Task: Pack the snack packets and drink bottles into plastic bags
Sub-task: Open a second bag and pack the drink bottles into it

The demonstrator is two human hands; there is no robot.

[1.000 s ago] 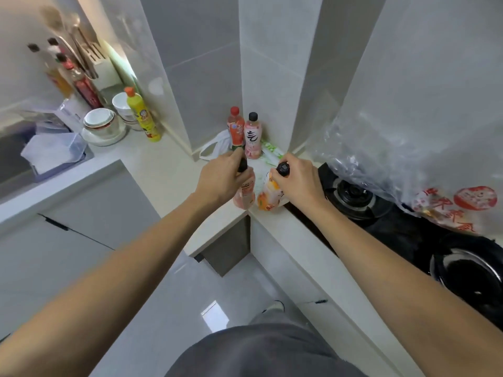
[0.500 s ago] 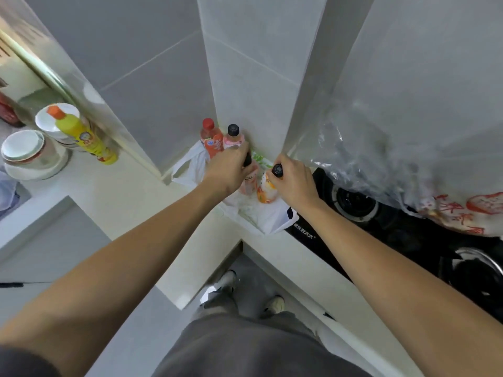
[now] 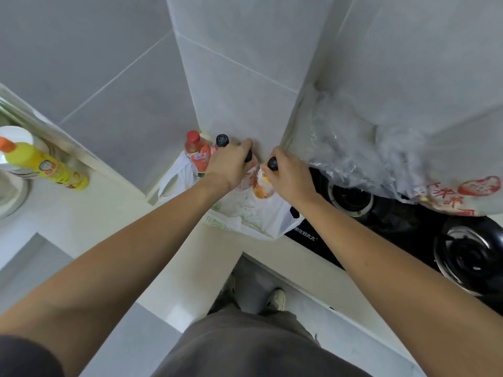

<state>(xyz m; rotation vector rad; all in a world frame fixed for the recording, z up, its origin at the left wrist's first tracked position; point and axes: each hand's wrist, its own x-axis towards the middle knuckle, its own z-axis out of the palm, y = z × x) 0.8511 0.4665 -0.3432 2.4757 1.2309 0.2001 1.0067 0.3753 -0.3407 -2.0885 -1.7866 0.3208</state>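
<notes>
The left hand [image 3: 230, 165] is curled round the neck of a pink drink bottle [image 3: 250, 170] and the right hand [image 3: 290, 176] grips an orange drink bottle [image 3: 261, 183] just below its black cap, both bottles standing side by side over a white plastic bag [image 3: 258, 216] that lies on the counter [image 3: 114, 202] in the corner. Two more bottles wait behind against the wall (a red-capped bottle [image 3: 196, 153] and a black-capped bottle [image 3: 221, 140]), touching each other, beside the black stove [image 3: 408, 229].
</notes>
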